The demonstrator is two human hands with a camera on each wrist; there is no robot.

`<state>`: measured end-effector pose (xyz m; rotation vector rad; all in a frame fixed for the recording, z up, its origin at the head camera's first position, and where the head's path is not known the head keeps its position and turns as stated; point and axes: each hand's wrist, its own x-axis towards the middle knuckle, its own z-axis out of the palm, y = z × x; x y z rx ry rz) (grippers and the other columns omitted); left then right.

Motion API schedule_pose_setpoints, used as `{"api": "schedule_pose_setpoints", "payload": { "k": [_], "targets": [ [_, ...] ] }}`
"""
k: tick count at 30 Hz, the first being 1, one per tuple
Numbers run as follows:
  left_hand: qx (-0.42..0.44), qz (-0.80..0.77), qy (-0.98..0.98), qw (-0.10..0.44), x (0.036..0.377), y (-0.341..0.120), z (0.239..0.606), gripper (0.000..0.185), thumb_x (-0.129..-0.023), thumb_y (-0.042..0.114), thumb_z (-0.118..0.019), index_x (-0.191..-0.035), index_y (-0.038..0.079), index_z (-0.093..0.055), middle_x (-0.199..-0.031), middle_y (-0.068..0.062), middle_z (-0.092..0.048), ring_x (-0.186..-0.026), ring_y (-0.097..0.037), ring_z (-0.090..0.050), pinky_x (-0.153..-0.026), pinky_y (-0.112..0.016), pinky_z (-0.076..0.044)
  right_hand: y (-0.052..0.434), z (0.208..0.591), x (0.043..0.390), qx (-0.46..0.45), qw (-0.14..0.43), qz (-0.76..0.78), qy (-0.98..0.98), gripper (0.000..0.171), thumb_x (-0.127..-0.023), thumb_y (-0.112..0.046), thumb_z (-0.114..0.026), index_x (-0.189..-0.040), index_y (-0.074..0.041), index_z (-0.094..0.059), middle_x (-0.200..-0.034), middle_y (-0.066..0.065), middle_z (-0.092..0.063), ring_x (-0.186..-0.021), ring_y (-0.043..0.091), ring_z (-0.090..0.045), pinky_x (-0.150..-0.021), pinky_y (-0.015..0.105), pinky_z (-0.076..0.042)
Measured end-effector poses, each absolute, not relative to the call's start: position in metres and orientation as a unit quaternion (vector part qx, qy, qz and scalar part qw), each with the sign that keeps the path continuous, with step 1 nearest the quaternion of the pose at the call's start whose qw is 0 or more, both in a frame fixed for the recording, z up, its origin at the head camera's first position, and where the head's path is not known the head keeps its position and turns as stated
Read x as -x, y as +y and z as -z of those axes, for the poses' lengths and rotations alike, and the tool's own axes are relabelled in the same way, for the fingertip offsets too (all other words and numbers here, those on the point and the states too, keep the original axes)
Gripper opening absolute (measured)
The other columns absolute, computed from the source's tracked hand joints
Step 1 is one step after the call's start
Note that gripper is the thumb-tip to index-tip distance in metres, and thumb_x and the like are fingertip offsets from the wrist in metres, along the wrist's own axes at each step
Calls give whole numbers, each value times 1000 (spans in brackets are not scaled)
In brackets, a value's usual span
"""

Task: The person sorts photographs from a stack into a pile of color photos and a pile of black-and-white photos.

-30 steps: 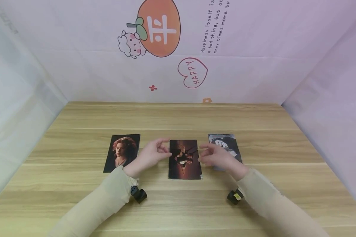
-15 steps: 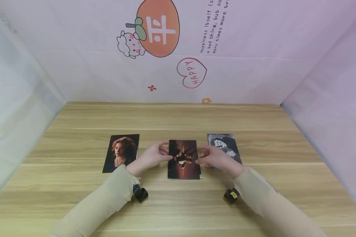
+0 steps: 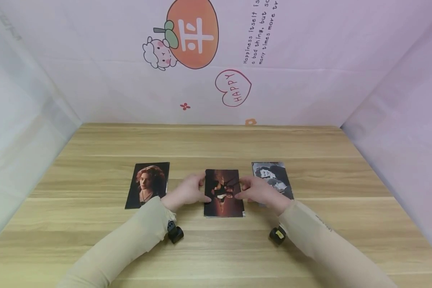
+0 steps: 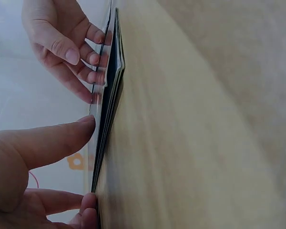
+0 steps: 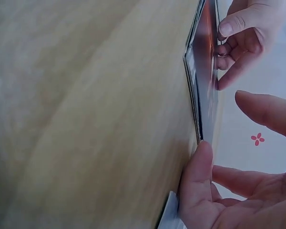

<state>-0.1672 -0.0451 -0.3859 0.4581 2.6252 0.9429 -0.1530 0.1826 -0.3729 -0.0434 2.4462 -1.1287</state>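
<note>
A stack of photo cards (image 3: pixel 222 204), its top card dark reddish-brown with figures on it, lies on the table between both hands. My left hand (image 3: pixel 187 190) has its fingertips at the stack's left edge, with the thumb over the top card near that edge. On the other side, my right hand (image 3: pixel 261 191) touches the right edge with its fingers. Its thumb (image 5: pixel 267 112) is apart from the card's face in the right wrist view. Seen edge-on in the left wrist view, the cards (image 4: pixel 115 78) are slightly fanned at one corner.
To the left lies a portrait photo card (image 3: pixel 149 182) on a dark ground. A black-and-white photo card (image 3: pixel 273 176) lies to the right, partly under the right hand and forearm. The wooden table (image 3: pixel 216 256) meets a printed white cloth (image 3: pixel 295 96) behind.
Both hands have drawn closer in to the central stack, and their thumbs have come nearer its face. The stack and the two side cards have stayed in place.
</note>
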Motion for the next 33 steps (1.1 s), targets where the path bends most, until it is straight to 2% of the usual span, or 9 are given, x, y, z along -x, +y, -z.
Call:
{"api": "schedule_pose_setpoints", "payload": {
  "k": [5,11,20,23,28,33],
  "targets": [
    [-162,-281,935,144,167,-43,385,85,-71,20,-82,-141,-3,-39,-111,-12,-59,-101,-26,-55,-87,-43,-45,182,374,153,20,219,415,883,68,-82,-11,-69,-140,7,-39,-95,8,-51,-64,13,-50,-60,25,-46],
    [-152,-297,931,148,163,-44,384,84,-73,21,-81,-142,-2,-39,-112,-12,-59,-102,-27,-55,-88,-45,-43,181,375,153,20,224,433,873,67,-82,-9,-69,-140,7,-38,-94,8,-49,-63,12,-47,-58,24,-45],
    [-145,-393,896,146,164,-45,387,79,-78,10,-76,-142,-7,-34,-112,-18,-59,-104,-28,-56,-88,-39,-49,180,375,153,11,196,460,866,63,-82,-10,-69,-138,1,-44,-103,14,-59,-67,14,-53,-59,25,-44],
    [-127,-439,877,147,164,-45,389,77,-78,5,-74,-143,-5,-34,-106,-16,-60,-99,-26,-57,-83,-36,-50,180,374,153,2,183,461,869,61,-84,-11,-68,-139,1,-44,-105,15,-60,-73,15,-56,-62,25,-48],
    [-106,-484,858,137,166,-44,388,76,-78,-2,-71,-144,-3,-34,-99,-14,-60,-90,-21,-58,-76,-30,-51,179,373,153,-5,167,486,858,55,-87,-4,-63,-138,4,-43,-110,20,-60,-88,22,-64,-76,30,-57],
    [-100,-503,850,117,166,-44,387,74,-79,-5,-69,-144,-4,-33,-103,-17,-60,-90,-21,-60,-76,-29,-53,178,374,154,-21,152,510,846,52,-89,1,-59,-138,4,-43,-110,21,-59,-93,25,-65,-80,34,-57]
  ]
}}
